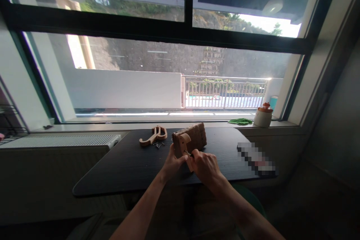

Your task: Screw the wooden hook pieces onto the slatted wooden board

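Observation:
A brown wooden box-like piece [192, 137] with a rounded wooden part on its near end lies on the black table [126, 165]. My left hand [172, 163] is closed on the near left edge of that piece. My right hand [204, 165] is closed round a small tool [188, 153] whose tip touches the wooden piece; the tool is mostly hidden by my fingers. A curved wooden hook-shaped part [153, 135] lies to the left, with several small dark screws [159, 144] beside it.
A window sill runs behind the table, with a white jar with an orange lid [263, 115] and a green cloth [239, 121] at the right. A white radiator [56, 141] stands at the left. A blurred object [255, 157] lies on the table's right end.

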{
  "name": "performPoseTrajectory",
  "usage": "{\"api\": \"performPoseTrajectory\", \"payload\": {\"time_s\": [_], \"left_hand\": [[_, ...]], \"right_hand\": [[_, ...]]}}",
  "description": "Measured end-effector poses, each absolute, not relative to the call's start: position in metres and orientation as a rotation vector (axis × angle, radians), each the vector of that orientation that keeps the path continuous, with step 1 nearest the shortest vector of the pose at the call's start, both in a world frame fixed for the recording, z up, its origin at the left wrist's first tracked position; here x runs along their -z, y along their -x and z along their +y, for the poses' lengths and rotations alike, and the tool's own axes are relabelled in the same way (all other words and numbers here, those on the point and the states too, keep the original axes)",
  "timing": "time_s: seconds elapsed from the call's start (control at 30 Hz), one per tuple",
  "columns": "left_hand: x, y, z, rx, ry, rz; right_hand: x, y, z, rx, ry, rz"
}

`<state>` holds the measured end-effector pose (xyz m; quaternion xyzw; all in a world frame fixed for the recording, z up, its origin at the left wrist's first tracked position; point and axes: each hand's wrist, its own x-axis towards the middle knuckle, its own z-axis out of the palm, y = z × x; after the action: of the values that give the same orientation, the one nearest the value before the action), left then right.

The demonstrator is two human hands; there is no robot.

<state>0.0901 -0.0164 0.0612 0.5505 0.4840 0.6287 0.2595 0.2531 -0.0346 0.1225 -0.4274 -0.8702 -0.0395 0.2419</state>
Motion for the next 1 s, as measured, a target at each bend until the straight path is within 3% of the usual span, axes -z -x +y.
{"api": "performPoseTrajectory", "payload": {"time_s": [0.43,1.0], "left_hand": [[-0.062,-0.089,-0.017,-1.668,-1.474,1.275],[-0.065,-0.091,-0.02,-1.663,-1.476,1.349]], "right_hand": [[-0.11,-0.251,-0.028,0.012,1.234,-2.325],[-0.121,-0.256,-0.03,0.201,1.092,-2.375]]}}
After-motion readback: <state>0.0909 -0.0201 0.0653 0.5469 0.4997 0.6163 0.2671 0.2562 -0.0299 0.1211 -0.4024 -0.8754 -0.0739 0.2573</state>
